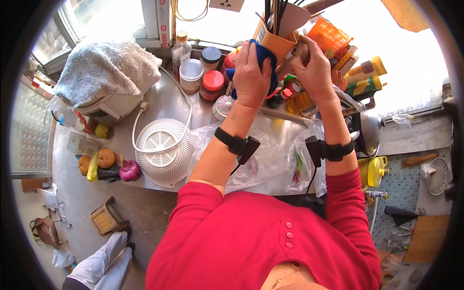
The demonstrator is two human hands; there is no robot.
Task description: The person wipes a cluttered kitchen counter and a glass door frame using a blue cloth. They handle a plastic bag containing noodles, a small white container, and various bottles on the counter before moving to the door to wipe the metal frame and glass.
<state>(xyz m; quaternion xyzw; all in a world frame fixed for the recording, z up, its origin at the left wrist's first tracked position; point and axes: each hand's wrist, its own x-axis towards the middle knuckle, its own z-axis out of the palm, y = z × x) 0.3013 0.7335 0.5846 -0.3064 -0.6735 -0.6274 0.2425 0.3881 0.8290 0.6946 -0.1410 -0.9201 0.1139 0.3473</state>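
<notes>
My left hand presses a blue cloth against the side of an orange utensil holder. Dark chopsticks and other long utensils stick up out of the holder, which is tilted above the back of the metal counter. On the holder's other side, my right hand has its fingers curled at the edge and steadies it; the exact contact is partly hidden. Below my hands are a red-capped bottle and a bottle of yellow oil. An orange packet lies just past my right hand.
Jars, among them a red-lidded jar, stand left of my hands. A white plastic colander lies upside down, with a power cord across it. A towel covers an appliance. Another person's legs show near a wooden stool.
</notes>
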